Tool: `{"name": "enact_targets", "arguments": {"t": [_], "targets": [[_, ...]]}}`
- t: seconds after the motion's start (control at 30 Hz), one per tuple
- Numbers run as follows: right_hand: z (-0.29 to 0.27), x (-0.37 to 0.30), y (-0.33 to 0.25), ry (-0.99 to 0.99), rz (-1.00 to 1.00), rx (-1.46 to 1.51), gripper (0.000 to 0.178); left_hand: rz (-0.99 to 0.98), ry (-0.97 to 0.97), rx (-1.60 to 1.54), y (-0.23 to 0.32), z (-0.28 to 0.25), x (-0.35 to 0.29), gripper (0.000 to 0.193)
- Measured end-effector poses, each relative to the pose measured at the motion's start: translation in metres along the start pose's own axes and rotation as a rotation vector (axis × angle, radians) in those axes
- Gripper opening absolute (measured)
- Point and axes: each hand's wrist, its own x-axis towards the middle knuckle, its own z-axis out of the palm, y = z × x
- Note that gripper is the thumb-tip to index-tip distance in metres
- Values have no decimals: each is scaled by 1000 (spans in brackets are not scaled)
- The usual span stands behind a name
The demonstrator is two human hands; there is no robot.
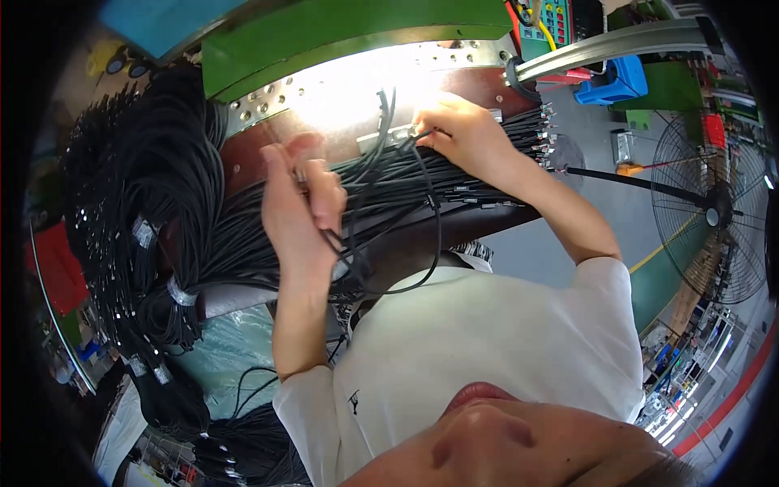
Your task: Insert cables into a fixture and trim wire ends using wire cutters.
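One black cable (440, 243) loops toward the white shirt (487, 333), over sideways-running cables (251, 231); the right hand (464, 134) pinches it; the left hand (296, 203) curls, its hold unclear.

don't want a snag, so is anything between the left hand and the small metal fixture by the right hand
Yes: loose black cables cross the view between the left hand and the metal fixture, passing over part of it. The right hand is at the fixture's right end, with nothing visible in its way.
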Motion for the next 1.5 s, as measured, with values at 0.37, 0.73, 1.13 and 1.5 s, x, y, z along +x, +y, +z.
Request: {"name": "enact_targets", "arguments": {"t": [0.37,0.73,1.13,1.5], "targets": [[-44,16,-28,318,-562,-517,31,-302,-405,593,-11,31,-28,17],[-27,-28,15,296,-216,-219,25,244,-115,262,54,-13,-38,53],[-26,-22,26,59,-392,-102,27,-273,-254,241,-17,4,-20,46],[-48,-14,11,-51,-427,-277,30,-330,-381,205,-19,8,-17,64]]}}
